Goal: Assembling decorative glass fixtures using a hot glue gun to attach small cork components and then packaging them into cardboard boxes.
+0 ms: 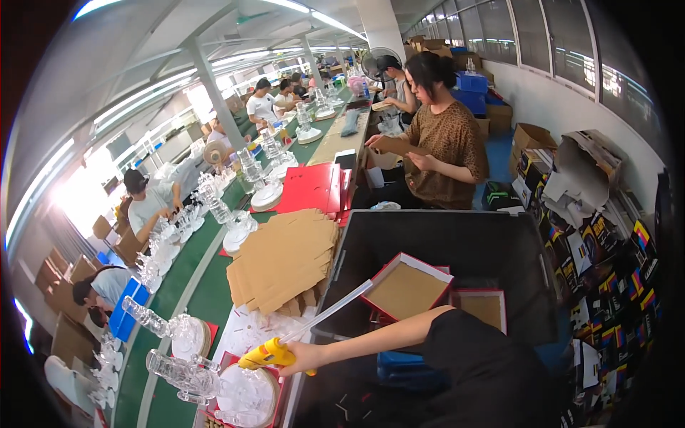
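Observation:
My right hand point(304, 356) is closed around the handle of a yellow hot glue gun point(264, 353). A long translucent glue stick point(332, 308) runs out of its back, up and to the right. The gun's nozzle end is over the edge of a round white base point(246, 392), which carries a clear plastic tower-shaped piece point(182, 372) pointing left. Whether the nozzle touches the base cannot be made out. Beside it on the line lies a similar clear piece point(146, 316) on its own base. My left hand is not in view.
Flattened brown cardboard pieces point(282, 257) and red sheets point(310, 187) lie ahead. A black bin point(442, 228) to the right holds red-rimmed box trays point(407, 285). A green conveyor point(207, 292) carries more clear pieces. A co-worker point(446, 143) sits beyond the bin, holding cardboard.

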Demonstrator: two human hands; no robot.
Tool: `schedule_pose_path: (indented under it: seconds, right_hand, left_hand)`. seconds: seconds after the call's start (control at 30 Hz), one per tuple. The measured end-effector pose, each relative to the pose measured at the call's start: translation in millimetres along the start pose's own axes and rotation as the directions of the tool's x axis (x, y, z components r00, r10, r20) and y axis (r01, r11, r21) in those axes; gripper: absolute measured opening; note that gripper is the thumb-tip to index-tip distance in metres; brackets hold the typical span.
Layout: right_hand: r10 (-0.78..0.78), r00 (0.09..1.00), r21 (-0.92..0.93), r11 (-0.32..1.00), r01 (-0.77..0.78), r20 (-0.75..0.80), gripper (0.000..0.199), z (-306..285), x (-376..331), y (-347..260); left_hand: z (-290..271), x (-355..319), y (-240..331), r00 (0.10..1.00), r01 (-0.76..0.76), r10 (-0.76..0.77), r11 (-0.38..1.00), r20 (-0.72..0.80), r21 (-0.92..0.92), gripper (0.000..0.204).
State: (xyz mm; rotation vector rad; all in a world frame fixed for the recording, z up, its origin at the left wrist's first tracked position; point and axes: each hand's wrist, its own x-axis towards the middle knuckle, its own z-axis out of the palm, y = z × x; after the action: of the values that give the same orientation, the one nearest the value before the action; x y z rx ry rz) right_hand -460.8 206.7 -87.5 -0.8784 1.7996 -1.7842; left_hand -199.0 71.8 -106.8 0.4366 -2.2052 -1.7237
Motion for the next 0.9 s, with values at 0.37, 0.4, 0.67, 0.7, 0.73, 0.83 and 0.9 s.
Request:
schedule_pose_path:
  seconds: [0.37,0.4,0.67,0.7,0.73,0.83,0.9]
  right_hand:
    - [-0.029,0.999,0.219,0.975,0.036,-0.035,0.022,-5,14,20]
    - [-0.016,0.999,0.230,0.973,0.024,-0.036,0.021,-5,15,22]
    - [0.169,0.973,0.309,0.927,-0.211,0.156,0.022,9,2,27]
    - [0.232,0.961,0.255,0.930,-0.265,0.151,0.023,10,5,32]
    - [0.274,0.951,0.228,0.926,-0.301,0.141,0.026,12,-1,15]
    - [0.075,0.992,0.272,0.957,-0.099,0.097,0.032,2,-3,17]
    - [0.148,0.989,0.290,0.947,-0.142,-0.001,0.038,-7,-4,12]
  left_hand:
    - [19,-54,-4,0.991,0.033,-0.057,0.980,-0.120,-0.198,0.022]
    - [17,-55,-8,0.991,0.033,-0.057,0.979,-0.120,-0.200,0.022]
    - [22,-32,72,0.981,-0.195,0.195,0.969,-0.015,-0.153,0.023]
    - [18,-17,95,0.922,-0.376,0.385,0.916,0.044,-0.137,0.031]
    - [17,-11,116,0.908,-0.411,0.418,0.896,0.006,-0.170,0.035]
    - [9,18,149,0.729,-0.660,0.685,0.711,0.024,-0.244,0.043]
    - [5,59,162,0.431,-0.845,0.902,0.402,-0.006,-0.354,0.051]
